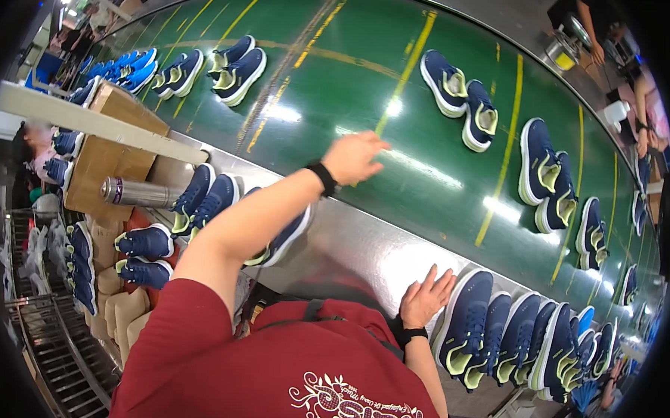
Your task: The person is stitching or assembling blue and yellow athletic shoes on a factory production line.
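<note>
My left hand (354, 159) is over the near edge of the green work surface (340, 90), palm down with fingers apart and nothing visible in it. My right hand (427, 297) is open at the steel ledge (348, 239), fingers spread, beside a navy sneaker (465, 312) with a white sole and lime lining. That sneaker heads a tight row of similar ones at the right. Partly behind my left forearm, another navy sneaker (289, 233) rests on the ledge. Ahead on the green surface, a navy pair (459, 99) lies at an angle.
More navy pairs (549, 173) sit on the green surface at the right, and another pair (238, 70) at the far left. Blue shoes (135, 69) stand beyond. Left of me are a steel flask (137, 191), a cardboard box (109, 154) and a wire rack (60, 346). People work across.
</note>
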Action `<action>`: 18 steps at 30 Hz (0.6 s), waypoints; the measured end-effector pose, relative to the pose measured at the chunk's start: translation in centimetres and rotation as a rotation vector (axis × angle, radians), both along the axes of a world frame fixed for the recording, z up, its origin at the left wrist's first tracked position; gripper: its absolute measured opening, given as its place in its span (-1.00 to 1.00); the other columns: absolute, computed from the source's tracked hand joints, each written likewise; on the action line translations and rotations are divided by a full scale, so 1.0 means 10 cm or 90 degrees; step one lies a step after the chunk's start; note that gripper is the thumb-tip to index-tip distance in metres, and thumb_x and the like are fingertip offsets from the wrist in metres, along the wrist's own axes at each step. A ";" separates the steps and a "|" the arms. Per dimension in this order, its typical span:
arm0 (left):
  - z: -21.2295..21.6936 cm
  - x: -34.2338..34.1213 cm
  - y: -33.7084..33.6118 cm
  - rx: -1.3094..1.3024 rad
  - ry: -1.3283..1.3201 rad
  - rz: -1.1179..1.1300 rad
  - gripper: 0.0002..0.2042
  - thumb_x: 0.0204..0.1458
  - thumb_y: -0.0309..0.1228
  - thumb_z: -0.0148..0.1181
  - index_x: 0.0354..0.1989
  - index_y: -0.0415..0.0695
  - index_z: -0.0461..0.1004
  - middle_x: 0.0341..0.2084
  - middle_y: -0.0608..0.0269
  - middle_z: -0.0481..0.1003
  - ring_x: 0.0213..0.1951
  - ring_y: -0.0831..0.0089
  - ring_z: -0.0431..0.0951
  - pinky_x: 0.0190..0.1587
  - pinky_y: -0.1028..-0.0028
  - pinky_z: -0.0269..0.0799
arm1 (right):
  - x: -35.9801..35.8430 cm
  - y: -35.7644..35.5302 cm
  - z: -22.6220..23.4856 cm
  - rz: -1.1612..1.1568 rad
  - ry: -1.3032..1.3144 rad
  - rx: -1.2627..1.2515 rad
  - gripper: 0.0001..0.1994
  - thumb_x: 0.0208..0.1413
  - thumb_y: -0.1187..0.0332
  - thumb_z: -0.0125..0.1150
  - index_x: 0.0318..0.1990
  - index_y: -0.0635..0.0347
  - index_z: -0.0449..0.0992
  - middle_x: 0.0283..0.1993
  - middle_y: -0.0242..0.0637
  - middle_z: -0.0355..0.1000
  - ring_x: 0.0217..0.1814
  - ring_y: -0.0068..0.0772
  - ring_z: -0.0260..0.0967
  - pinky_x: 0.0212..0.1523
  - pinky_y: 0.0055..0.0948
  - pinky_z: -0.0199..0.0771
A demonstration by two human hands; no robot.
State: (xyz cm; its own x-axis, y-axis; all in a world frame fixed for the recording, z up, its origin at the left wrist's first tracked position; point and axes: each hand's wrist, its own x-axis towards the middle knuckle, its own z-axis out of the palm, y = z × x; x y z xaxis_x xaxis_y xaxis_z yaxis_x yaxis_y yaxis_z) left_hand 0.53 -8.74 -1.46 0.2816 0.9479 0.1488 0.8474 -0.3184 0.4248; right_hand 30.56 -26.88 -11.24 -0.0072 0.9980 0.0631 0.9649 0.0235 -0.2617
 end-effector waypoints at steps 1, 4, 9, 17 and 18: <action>0.00 -0.39 -0.05 0.068 0.022 0.041 -0.63 -0.09 -0.32 0.22 -0.05 -0.09 0.47 -0.14 0.09 0.46 -0.14 0.09 0.49 -0.08 0.26 0.44 | -0.04 -0.02 0.00 0.006 -0.005 0.007 -0.42 0.04 0.26 0.07 0.26 0.15 0.20 0.37 0.14 -0.08 0.44 0.19 -0.22 0.29 0.11 -0.13; 0.14 -1.47 -0.10 0.056 -0.010 0.282 -0.60 -0.17 -0.44 0.22 -0.06 -0.13 0.44 -0.11 0.04 0.41 -0.04 0.05 0.42 0.07 0.22 0.34 | -0.18 -0.05 0.03 -0.005 -0.006 0.008 -0.42 0.01 0.30 0.06 0.25 0.17 0.21 0.38 0.12 -0.07 0.44 0.16 -0.21 0.32 0.07 -0.14; -0.06 -3.24 -0.07 0.021 0.195 0.627 -0.38 -0.19 -0.36 0.29 0.16 0.11 0.28 0.07 0.00 0.24 0.04 0.06 0.37 -0.02 0.17 0.39 | -0.44 0.02 0.02 0.014 -0.025 0.046 -0.45 0.03 0.29 -0.04 0.24 0.20 0.21 0.36 0.15 -0.04 0.42 0.21 -0.16 0.33 0.05 -0.13; -0.06 -4.26 0.54 -0.090 0.372 0.519 -0.47 -0.33 -0.20 0.47 -0.05 0.16 0.49 0.10 0.18 0.23 0.12 0.17 0.29 0.04 0.23 0.33 | -0.74 0.22 -0.05 -0.011 -0.054 0.011 -0.47 0.10 0.23 -0.10 0.24 0.21 0.20 0.38 0.13 -0.08 0.43 0.18 -0.20 0.37 0.03 -0.20; 0.03 -4.27 0.62 -0.135 0.435 0.505 -0.53 -0.39 -0.22 0.50 -0.17 0.14 0.58 0.10 0.17 0.25 0.14 0.19 0.27 0.06 0.24 0.31 | -0.77 0.24 -0.05 -0.015 -0.058 0.007 -0.47 0.10 0.23 -0.10 0.24 0.21 0.20 0.38 0.13 -0.08 0.43 0.18 -0.20 0.37 0.03 -0.20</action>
State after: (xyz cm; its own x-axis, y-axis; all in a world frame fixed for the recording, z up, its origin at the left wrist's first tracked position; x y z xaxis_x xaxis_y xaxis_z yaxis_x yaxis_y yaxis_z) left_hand -42.16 -2.58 -1.14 -0.4661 0.8847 0.0034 0.8593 0.4536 -0.2363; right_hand 22.88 -24.46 -11.72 0.0097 0.9972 0.0742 0.9849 0.0033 -0.1732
